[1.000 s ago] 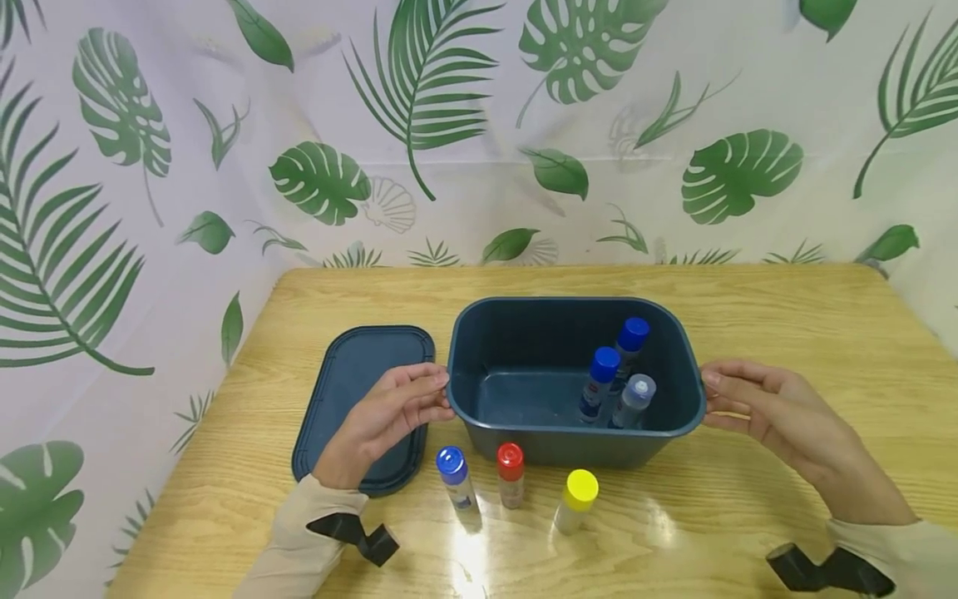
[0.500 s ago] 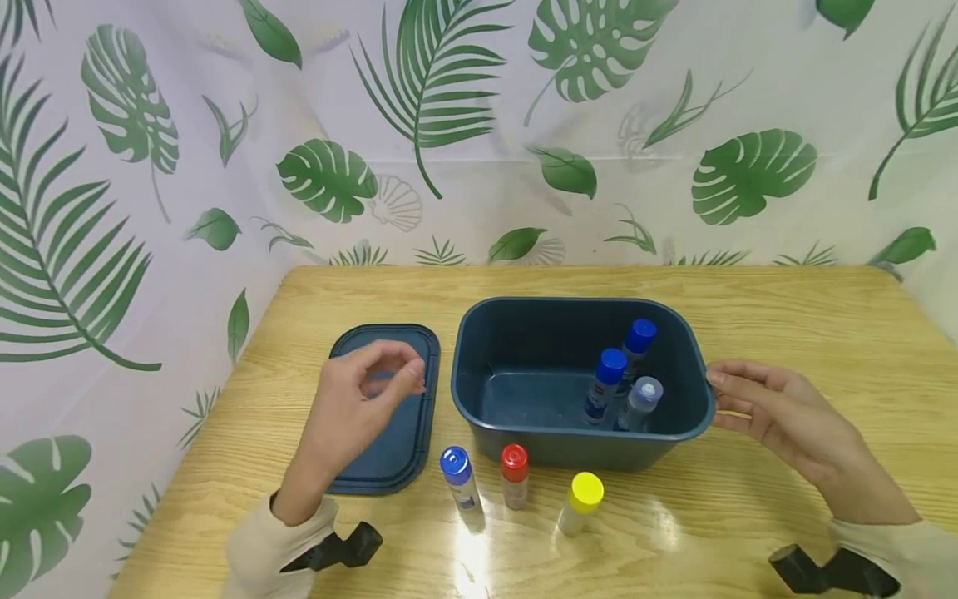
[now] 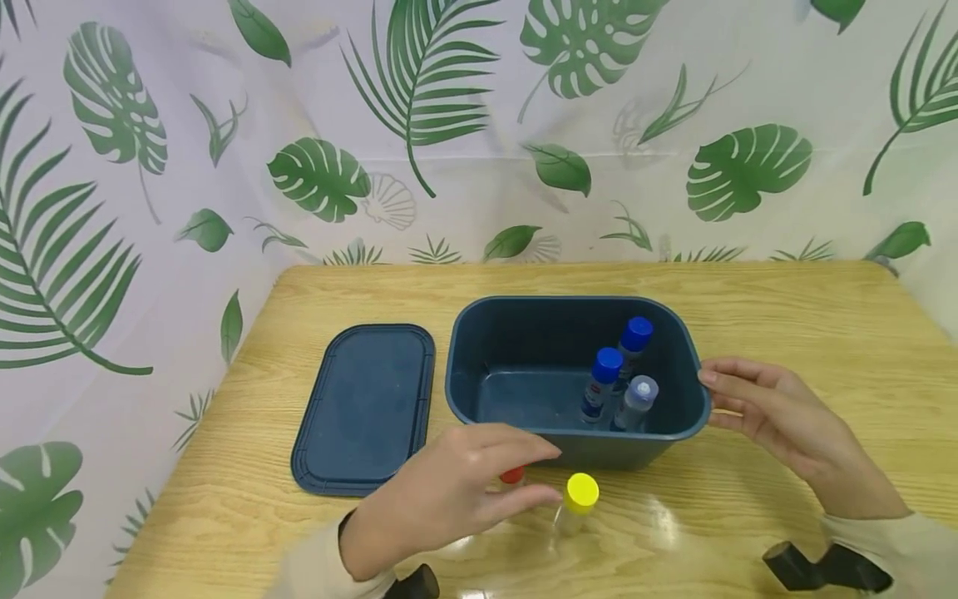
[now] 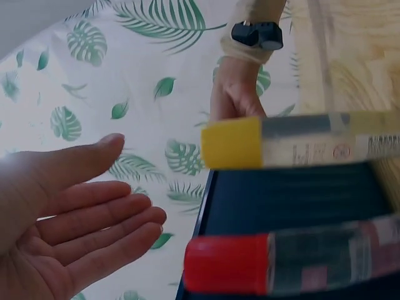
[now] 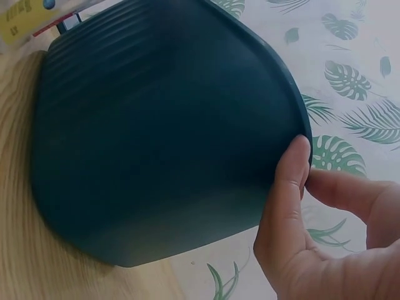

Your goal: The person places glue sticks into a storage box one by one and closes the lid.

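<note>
My left hand [image 3: 449, 482] is over the table in front of the dark blue bin, thumb and fingers apart. In the left wrist view the left hand [image 4: 81, 219] holds nothing; tubes with a yellow cap [image 4: 231, 144] and a red cap [image 4: 228, 264] stand beyond its fingertips. In the head view the yellow-capped tube [image 3: 581, 493] is just right of the fingertips, and the hand partly covers the red cap [image 3: 512, 475]. The blue-capped tube at the front is hidden. My right hand [image 3: 778, 424] pinches the right rim of the bin [image 3: 629, 449], thumb outside.
Inside the bin, at its right end, stand two blue-capped tubes [image 3: 596, 391] and one tube with a clear, pale top [image 3: 638, 401]. A dark blue lid [image 3: 367, 399] lies flat left of the bin. Leaf-print cloth [image 3: 464, 183] hangs behind the wooden table [image 3: 748, 549].
My left hand has let go of the bin's left rim, drawn back over the lid, then moved right and nearer to the front tubes. The right hand stays on the rim.
</note>
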A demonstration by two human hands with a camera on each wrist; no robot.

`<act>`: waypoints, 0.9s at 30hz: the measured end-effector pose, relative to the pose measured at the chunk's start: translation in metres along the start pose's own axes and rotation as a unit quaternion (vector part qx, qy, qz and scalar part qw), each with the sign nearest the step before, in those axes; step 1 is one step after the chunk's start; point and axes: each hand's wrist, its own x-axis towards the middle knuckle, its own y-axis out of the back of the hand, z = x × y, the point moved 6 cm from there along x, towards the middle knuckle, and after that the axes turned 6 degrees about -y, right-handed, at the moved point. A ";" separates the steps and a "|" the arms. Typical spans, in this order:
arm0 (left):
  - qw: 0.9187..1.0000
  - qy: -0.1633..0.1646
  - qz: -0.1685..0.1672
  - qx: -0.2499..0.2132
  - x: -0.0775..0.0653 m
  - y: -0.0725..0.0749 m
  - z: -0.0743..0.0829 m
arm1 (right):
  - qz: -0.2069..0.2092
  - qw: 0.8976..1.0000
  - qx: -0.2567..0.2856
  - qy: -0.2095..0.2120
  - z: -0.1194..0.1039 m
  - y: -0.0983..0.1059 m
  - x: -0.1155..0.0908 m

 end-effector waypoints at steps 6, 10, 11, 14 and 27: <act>0.997 -0.033 -0.062 0.042 0.015 -0.025 0.005 | 0.019 1.000 0.011 -0.001 0.002 0.000 0.000; 0.991 -0.040 -0.116 0.059 0.022 -0.040 0.004 | 0.028 1.000 0.009 -0.001 0.002 0.001 -0.001; 0.989 -0.035 -0.129 0.056 0.023 -0.044 0.003 | 0.029 1.000 0.010 -0.001 0.002 0.001 -0.001; 0.986 -0.011 -0.158 0.043 0.025 -0.051 -0.001 | 0.029 1.000 0.009 0.002 0.002 0.001 -0.001; 0.976 0.077 -0.198 0.037 0.025 -0.059 -0.011 | 0.037 0.999 0.003 0.006 0.002 0.001 -0.001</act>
